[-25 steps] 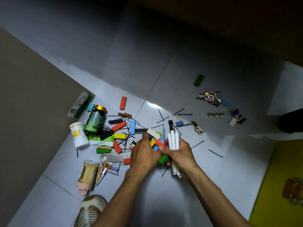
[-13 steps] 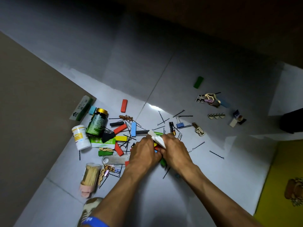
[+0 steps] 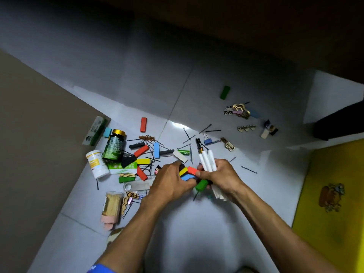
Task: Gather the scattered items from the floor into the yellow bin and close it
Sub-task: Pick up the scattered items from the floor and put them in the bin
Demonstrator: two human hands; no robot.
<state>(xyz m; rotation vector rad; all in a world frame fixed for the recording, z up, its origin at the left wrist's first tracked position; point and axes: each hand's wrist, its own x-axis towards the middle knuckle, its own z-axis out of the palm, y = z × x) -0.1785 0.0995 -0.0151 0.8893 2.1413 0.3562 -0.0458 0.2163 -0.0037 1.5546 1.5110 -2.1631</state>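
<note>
**Hands gripping items over floor clutter**

Right hand (image 3: 220, 175) grips white sticks (image 3: 206, 160) and a green block (image 3: 201, 185). Left hand (image 3: 171, 183) curls around yellow, blue and red blocks (image 3: 187, 173). Remaining items lie scattered on the floor (image 3: 197, 223). A yellow surface (image 3: 334, 223), possibly the bin, lies at right.

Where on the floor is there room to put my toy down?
Bare pale tiled floor lies near the person, between the forearms. More lies behind the lone green block. It is crowded around the dark green gold-capped bottle, where coloured blocks and black hairpins pile up.
</note>
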